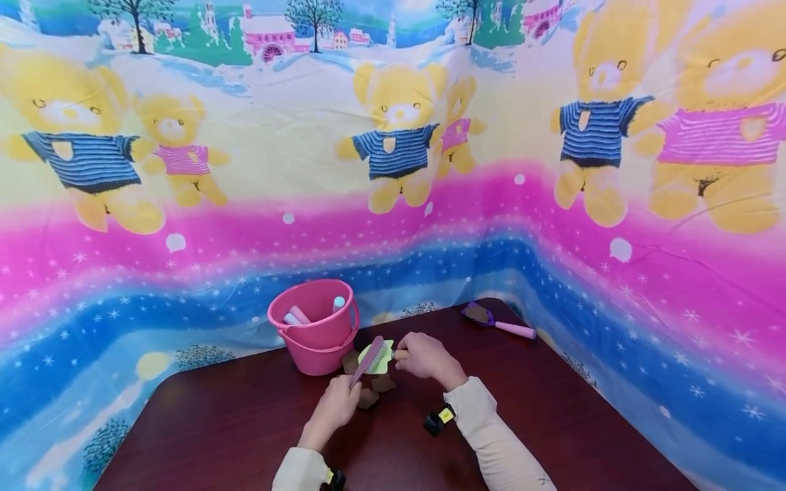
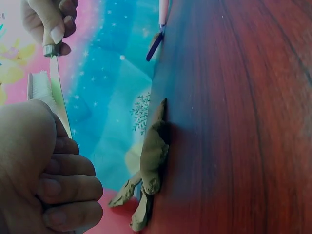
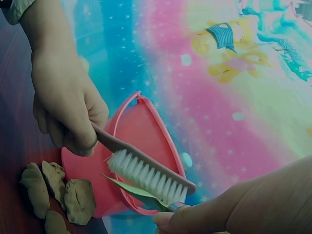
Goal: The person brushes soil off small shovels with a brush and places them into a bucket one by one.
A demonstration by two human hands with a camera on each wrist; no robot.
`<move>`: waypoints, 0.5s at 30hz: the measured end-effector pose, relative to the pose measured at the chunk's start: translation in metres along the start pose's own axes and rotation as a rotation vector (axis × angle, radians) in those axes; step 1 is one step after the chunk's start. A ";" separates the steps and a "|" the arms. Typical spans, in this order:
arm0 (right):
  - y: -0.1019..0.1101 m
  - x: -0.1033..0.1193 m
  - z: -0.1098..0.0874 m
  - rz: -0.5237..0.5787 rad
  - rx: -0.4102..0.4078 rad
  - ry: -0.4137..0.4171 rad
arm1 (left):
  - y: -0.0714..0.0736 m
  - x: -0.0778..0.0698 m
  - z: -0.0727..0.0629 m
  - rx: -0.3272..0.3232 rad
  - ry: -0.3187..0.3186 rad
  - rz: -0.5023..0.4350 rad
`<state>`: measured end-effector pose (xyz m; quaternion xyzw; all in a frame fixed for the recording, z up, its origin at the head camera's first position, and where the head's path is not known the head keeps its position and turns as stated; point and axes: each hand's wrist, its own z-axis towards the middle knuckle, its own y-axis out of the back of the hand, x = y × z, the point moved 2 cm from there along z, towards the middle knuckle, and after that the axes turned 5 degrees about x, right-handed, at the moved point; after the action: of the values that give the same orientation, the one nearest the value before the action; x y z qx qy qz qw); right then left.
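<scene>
My left hand [image 1: 339,402] grips a brush [image 3: 146,160] by its dusty-pink handle, white bristles facing down. A small garden trowel [image 1: 385,360] with a pale green blade is held by its wooden handle in my right hand [image 1: 428,356]. The bristles lie against or just over the trowel's blade; exact contact is hard to tell. Both tools are raised above several flat brown clay-like lumps [image 3: 80,201] on the table. Behind them stands a pink bucket [image 1: 316,356], its handle hanging down at the front.
Inside the bucket are a few pale handles [image 1: 299,314]. A purple scoop [image 1: 489,320] with a pink handle, bearing brown material, lies near the back right corner of the dark wooden table [image 1: 233,416]. A bear-patterned cloth [image 1: 245,259] hangs behind.
</scene>
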<state>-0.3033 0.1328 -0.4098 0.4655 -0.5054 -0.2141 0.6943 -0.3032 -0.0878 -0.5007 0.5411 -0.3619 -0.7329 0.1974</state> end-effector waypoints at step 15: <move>0.008 0.001 -0.005 0.031 0.003 0.025 | 0.009 0.015 -0.002 -0.025 0.071 -0.001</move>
<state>-0.2995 0.1379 -0.4030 0.4615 -0.5041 -0.1967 0.7030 -0.3076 -0.1045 -0.5042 0.5644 -0.3452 -0.7179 0.2166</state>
